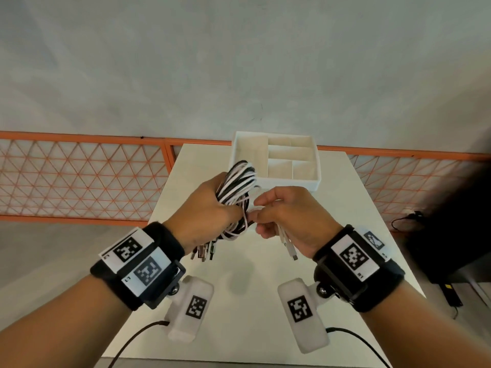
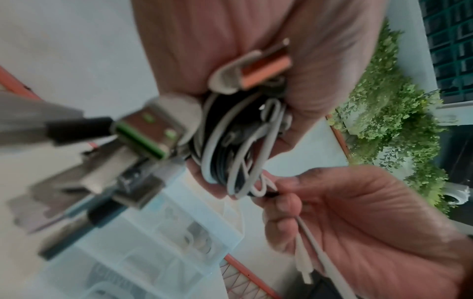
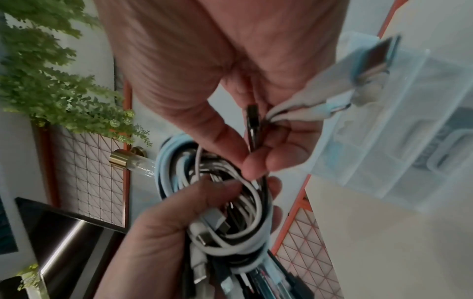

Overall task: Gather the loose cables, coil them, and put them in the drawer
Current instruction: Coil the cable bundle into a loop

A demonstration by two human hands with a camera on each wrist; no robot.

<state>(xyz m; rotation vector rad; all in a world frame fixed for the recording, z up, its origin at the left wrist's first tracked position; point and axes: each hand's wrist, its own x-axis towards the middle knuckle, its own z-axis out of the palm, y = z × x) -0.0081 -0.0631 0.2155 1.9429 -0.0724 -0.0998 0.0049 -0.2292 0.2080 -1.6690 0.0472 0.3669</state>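
Observation:
My left hand [image 1: 212, 205] grips a thick bundle of black and white cables [image 1: 237, 181] above the table, coiled loops sticking up past the fingers and several USB plugs [image 1: 203, 252] hanging below the fist. In the left wrist view the coil [image 2: 230, 145] fills the palm. Just to its right, my right hand [image 1: 279, 211] pinches cable ends next to the bundle, and white plug ends [image 1: 288, 248] trail down under its palm. The right wrist view shows its fingers [image 3: 258, 159] holding a dark connector and white ends. A white divided drawer tray [image 1: 316, 181] sits behind the hands.
The white table [image 1: 239, 301] runs toward me from an orange lattice railing [image 1: 79, 179]. The tray's compartments look empty from the head view. A dark object and a black cord [image 1: 406, 219] lie on the floor at the right. Both wrists carry marker bands.

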